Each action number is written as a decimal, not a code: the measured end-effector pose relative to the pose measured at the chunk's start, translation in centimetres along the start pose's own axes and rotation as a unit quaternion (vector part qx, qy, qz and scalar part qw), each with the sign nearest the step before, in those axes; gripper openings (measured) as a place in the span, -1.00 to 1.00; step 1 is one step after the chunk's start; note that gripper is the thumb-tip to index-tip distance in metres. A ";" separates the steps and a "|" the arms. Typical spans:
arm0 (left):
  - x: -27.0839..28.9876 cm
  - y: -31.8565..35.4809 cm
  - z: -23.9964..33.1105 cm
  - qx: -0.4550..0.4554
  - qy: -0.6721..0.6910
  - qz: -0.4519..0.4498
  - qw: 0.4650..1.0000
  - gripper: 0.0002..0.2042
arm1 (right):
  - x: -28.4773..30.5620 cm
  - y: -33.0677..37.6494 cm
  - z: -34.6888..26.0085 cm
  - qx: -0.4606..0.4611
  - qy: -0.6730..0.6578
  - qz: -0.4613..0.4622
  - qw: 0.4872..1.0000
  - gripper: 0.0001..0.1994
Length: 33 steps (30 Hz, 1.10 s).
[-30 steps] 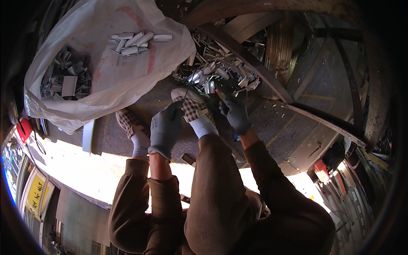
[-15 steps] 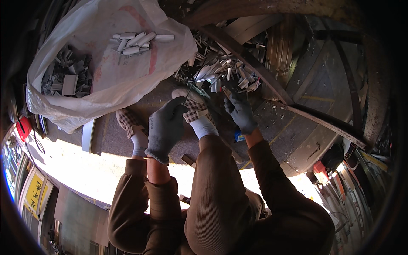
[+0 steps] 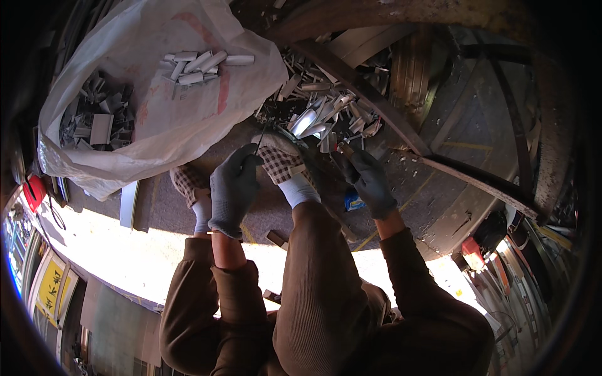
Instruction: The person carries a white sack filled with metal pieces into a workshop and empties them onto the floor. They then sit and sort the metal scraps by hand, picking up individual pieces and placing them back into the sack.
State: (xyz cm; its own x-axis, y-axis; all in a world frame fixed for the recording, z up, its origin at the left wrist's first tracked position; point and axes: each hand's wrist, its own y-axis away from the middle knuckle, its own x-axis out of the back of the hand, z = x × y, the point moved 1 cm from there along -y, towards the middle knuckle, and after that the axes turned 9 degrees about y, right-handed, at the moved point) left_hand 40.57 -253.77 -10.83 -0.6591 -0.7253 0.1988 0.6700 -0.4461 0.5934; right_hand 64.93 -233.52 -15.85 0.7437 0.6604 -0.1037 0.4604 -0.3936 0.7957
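My left hand (image 3: 233, 191), in a grey knit glove, is closed in a pinch around a thin dark rod (image 3: 259, 138) that points up and away. My right hand (image 3: 371, 185), gloved the same way, is closed on a short, narrow brownish piece (image 3: 342, 158) with a paler tip; its kind is too small to make out. Just beyond my hands lies a heap of short silvery metal profile offcuts (image 3: 313, 118). A checkered shoe (image 3: 279, 161) stands between my hands.
At upper left a large white woven sack (image 3: 207, 119) gapes, with dark and pale metal offcuts (image 3: 101, 128) in it. A rusty metal frame (image 3: 370, 94) crosses the upper right. A blue packet (image 3: 353, 199) and a small block (image 3: 276, 239) lie on the floor.
My left hand has drawn slightly left with the thin rod. My right hand has moved right and nearer to me, with the narrow piece still in it. Bright light now falls on the offcuts.
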 end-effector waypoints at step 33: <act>-0.2 0.0 -0.1 0.026 -0.006 -0.024 0.999 -0.70 | -10.3 -0.1 -16.8 0.403 0.261 0.052 0.876 -0.59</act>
State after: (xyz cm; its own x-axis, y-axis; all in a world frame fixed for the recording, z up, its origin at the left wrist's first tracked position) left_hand 40.78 -253.71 -10.95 -0.6948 -0.6969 0.1777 0.6182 -0.4524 0.6428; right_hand 49.10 -229.61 -4.83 0.5760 0.7140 0.3979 0.7526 -0.6532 0.0828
